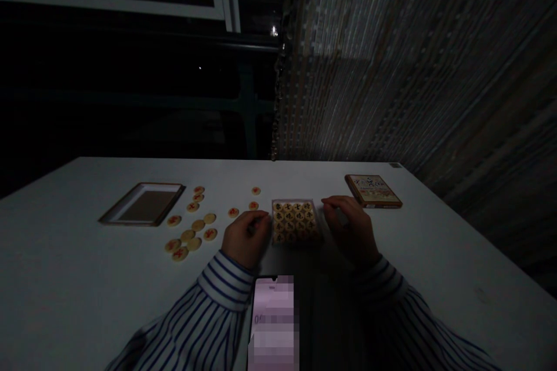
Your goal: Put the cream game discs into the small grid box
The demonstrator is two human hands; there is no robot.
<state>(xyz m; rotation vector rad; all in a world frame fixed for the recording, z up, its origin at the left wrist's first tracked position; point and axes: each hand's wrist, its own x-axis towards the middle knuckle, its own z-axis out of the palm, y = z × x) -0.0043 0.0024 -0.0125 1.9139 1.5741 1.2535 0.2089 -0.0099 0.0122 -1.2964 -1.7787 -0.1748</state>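
Observation:
A clear-sided box (274,223) holds rows of round wooden Chinese chess pieces (299,216) with dark characters. Just off its left side, my left hand (246,237) has curled fingers with the tips together and nothing visible in them. My right hand (353,231) hovers by the box's right side, fingers loosely bent, a gap showing between thumb and forefinger. Loose pieces with red characters, such as one chess piece (210,234), lie to the left of my left hand. Several, including a blank-topped piece (194,243), show no marking.
A shallow open tray (163,222) rests at the left of the white table (304,177). At the right lies a flat printed box (375,190). A lit phone (265,301), partly blurred out, is near the front between my sleeves. Behind hangs a string curtain (339,98); the room is dim.

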